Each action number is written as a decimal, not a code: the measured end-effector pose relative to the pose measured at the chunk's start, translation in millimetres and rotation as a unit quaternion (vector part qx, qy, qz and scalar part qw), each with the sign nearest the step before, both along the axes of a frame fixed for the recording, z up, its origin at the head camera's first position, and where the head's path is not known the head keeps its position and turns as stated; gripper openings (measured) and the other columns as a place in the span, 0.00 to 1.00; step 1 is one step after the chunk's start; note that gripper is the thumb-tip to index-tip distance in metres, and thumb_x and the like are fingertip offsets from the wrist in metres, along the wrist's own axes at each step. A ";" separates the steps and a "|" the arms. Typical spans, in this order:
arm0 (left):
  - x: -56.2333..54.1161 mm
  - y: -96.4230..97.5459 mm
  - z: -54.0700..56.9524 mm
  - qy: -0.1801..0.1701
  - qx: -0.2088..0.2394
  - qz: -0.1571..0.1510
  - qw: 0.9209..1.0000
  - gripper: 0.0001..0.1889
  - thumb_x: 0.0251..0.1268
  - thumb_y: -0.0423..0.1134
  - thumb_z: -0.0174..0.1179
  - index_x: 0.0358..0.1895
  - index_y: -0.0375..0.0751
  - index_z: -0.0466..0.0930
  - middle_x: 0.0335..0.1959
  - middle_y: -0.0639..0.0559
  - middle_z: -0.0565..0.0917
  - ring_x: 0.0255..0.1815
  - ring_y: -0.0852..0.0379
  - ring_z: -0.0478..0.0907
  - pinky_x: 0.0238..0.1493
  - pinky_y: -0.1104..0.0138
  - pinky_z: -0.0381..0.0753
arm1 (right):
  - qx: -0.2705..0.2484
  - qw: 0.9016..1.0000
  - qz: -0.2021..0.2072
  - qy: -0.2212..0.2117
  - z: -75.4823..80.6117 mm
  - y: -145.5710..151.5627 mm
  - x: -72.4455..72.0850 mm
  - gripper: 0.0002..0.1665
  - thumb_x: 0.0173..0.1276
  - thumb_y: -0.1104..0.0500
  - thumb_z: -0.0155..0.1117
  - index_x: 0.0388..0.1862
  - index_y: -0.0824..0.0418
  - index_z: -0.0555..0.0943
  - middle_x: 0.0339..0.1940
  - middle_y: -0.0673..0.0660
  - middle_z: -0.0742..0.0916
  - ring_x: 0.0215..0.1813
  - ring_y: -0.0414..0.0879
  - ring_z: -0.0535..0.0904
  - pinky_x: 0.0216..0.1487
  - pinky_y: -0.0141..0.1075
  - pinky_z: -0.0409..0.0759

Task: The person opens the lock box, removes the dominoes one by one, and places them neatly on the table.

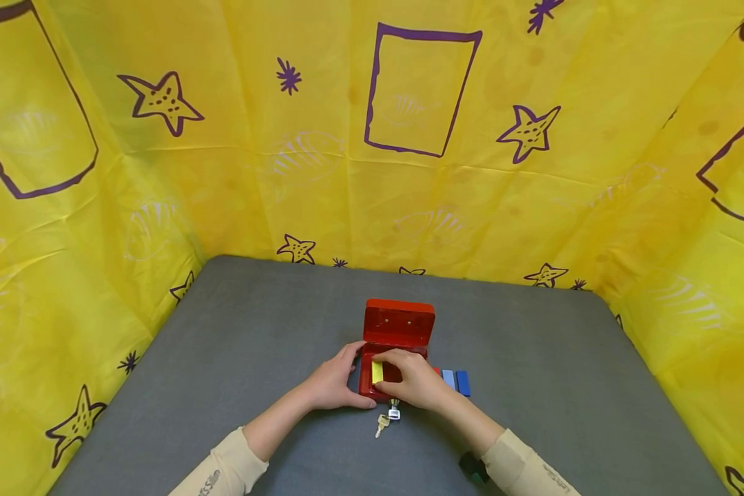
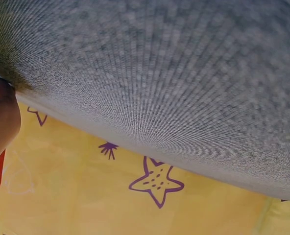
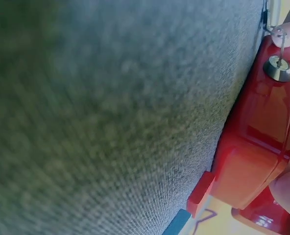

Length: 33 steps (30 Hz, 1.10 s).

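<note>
A small red cash box (image 1: 365, 377) stands on the grey table with its lid (image 1: 399, 325) raised. My left hand (image 1: 333, 380) grips the box's left side, thumb at the front corner and fingers toward the back. In the left wrist view only part of that hand (image 2: 4, 115) shows at the edge. Over the box, my right hand (image 1: 414, 380) pinches a yellow block (image 1: 377, 373) between thumb and fingers, inside the left part of the box. From the right wrist view, a key sits in the round lock (image 3: 277, 68) on the box's front.
A second key (image 1: 381, 424) lies on the table before the box, beside the key head (image 1: 394, 412) at the lock. Right of the box are a red block (image 3: 201, 193), a light blue block (image 1: 449, 379) and a dark blue block (image 1: 463, 383). Yellow patterned cloth (image 1: 322, 193) surrounds the table.
</note>
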<state>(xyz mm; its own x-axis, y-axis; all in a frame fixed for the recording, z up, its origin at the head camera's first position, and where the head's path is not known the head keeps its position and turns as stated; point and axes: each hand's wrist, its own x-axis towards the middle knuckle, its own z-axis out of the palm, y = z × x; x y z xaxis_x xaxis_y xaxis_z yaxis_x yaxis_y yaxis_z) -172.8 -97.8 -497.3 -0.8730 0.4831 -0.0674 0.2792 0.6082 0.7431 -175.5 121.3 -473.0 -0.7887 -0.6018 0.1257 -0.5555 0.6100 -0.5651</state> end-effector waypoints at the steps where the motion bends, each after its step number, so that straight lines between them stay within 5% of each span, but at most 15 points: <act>1: 0.0 0.1 0.0 0.000 0.000 0.000 1.000 0.55 0.45 0.55 0.75 0.73 0.39 0.53 0.70 0.42 0.64 0.59 0.41 0.75 0.57 0.50 0.77 | -0.005 1.000 -0.001 -0.003 0.2 0.5 0.5 0.27 0.62 0.54 0.71 0.60 0.59 0.80 0.55 0.53 0.84 0.56 0.48 0.79 0.59 0.47 0.77; 33: 0.6 1.8 -0.5 -0.006 0.000 0.007 1.000 0.55 0.45 0.55 0.76 0.74 0.40 0.52 0.69 0.42 0.65 0.60 0.40 0.74 0.56 0.50 0.77 | -0.121 0.988 -0.056 -0.083 1.1 16.5 13.8 0.27 0.62 0.51 0.72 0.58 0.58 0.80 0.55 0.51 0.84 0.54 0.48 0.82 0.54 0.44 0.81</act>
